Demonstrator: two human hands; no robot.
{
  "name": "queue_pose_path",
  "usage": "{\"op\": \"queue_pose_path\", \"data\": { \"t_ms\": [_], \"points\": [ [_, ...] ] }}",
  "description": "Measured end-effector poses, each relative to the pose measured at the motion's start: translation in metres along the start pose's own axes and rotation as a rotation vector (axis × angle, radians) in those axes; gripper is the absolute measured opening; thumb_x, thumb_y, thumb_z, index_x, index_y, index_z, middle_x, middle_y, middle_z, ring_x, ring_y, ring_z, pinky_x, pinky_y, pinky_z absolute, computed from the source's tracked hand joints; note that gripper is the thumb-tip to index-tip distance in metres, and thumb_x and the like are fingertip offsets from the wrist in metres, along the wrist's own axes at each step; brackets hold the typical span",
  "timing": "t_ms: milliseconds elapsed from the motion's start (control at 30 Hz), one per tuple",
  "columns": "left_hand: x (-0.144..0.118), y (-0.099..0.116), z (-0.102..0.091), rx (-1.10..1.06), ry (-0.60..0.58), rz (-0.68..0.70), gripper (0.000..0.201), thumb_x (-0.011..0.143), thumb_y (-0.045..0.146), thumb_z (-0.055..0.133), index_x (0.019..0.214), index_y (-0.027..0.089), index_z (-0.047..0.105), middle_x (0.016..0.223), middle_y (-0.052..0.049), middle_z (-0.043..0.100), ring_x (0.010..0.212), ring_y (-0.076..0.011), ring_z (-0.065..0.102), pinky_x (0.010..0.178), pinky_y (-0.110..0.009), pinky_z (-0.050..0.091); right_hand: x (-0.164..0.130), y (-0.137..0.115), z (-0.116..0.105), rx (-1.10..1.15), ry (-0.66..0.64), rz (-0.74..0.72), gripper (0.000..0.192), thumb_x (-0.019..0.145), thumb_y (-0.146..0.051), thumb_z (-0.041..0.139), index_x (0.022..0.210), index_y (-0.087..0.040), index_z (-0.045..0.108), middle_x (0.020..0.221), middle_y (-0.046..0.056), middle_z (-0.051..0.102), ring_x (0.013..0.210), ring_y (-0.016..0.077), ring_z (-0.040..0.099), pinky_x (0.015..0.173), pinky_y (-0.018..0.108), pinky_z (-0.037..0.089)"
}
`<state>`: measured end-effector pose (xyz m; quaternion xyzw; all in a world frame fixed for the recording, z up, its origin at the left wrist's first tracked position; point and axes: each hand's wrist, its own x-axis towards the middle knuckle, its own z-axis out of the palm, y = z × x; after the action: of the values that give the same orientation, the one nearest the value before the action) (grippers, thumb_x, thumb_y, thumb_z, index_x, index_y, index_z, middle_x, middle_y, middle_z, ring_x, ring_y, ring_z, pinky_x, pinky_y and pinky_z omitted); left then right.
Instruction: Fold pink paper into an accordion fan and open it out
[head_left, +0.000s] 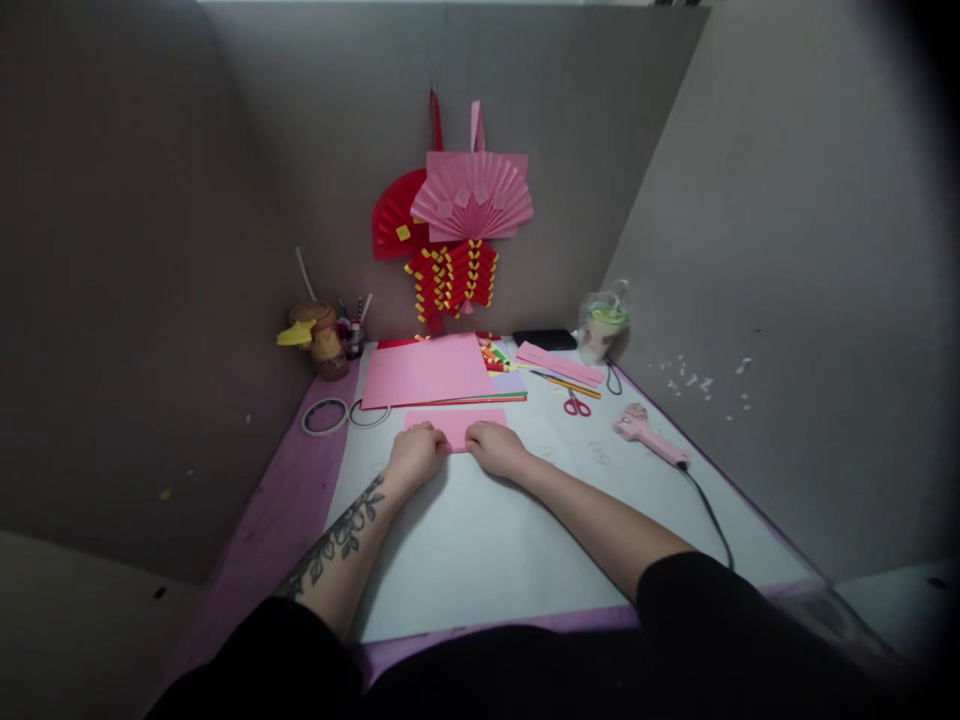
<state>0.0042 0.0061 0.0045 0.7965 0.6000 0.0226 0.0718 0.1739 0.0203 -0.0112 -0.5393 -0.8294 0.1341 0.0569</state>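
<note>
Item: small pink paper sheet, flat on the white table, pinned at its near edge by your left hand and right hand, fingers curled down and pressing it. Just beyond your hands: larger pink sheet. Right of them: red scissors, then pink glue gun. Left: tape rings.

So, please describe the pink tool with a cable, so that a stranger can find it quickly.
Start at the white table and go to its right side, past the red-handled scissors. The glue gun lies flat there near the table's right edge. It alone has a black cable, which runs toward the person.
</note>
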Motion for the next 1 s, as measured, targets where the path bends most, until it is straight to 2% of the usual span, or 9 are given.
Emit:
{"op": "queue_pose_path", "data": {
  "t_ms": [200,467,767,867,1000],
  "points": [
    [0.012,-0.002,-0.005,0.027,-0.081,-0.057,0.033,0.083,0.033,0.042,0.093,0.021,0.071,0.099,-0.011,0.069,0.095,-0.0243,0.061,0.078,-0.031,0.045,0.014,0.001,-0.002,-0.056,-0.069,0.063,0.027,0.083,-0.021,0.043,0.094,-0.019,0.068,0.102,0.009,0.068,0.088,0.0195,0.061,0.067,0.025,0.039],
    [0.025,0.002,-0.01,0.074,-0.179,-0.054,0.032,0.079,0.032,0.046,0.089,0.014,0.07,0.099,-0.018,0.069,0.093,-0.0283,0.064,0.075,-0.033,0.047,0.018,0.0,-0.01,-0.103,-0.139,0.095,0.025,0.08,-0.023,0.049,0.094,-0.019,0.069,0.1,0.012,0.069,0.087,0.0235,0.063,0.064,0.027,0.043],
    [0.024,0.001,-0.013,0.094,-0.191,-0.074,0.035,0.08,0.033,0.043,0.09,0.012,0.069,0.095,-0.018,0.069,0.09,-0.0269,0.065,0.072,-0.031,0.047,0.019,-0.003,-0.009,-0.145,-0.158,0.096,0.027,0.081,-0.027,0.05,0.099,-0.018,0.068,0.104,0.014,0.067,0.091,0.0265,0.063,0.069,0.031,0.046],
    [0.02,-0.007,-0.015,0.097,-0.179,-0.085,0.035,0.08,0.036,0.043,0.086,0.013,0.069,0.09,-0.016,0.07,0.087,-0.0256,0.065,0.069,-0.029,0.046,0.015,0.005,-0.011,-0.15,-0.15,0.089,0.029,0.083,-0.03,0.048,0.101,-0.018,0.067,0.107,0.015,0.066,0.095,0.0272,0.062,0.071,0.032,0.045],
    [0.01,-0.028,-0.016,0.091,-0.152,-0.097,0.036,0.08,0.04,0.044,0.079,0.015,0.069,0.086,-0.014,0.07,0.083,-0.0255,0.065,0.065,-0.028,0.044,0.008,0.019,-0.012,-0.149,-0.134,0.101,0.03,0.084,-0.03,0.046,0.1,-0.017,0.066,0.106,0.015,0.066,0.093,0.0268,0.062,0.069,0.031,0.045]
  ]
}}
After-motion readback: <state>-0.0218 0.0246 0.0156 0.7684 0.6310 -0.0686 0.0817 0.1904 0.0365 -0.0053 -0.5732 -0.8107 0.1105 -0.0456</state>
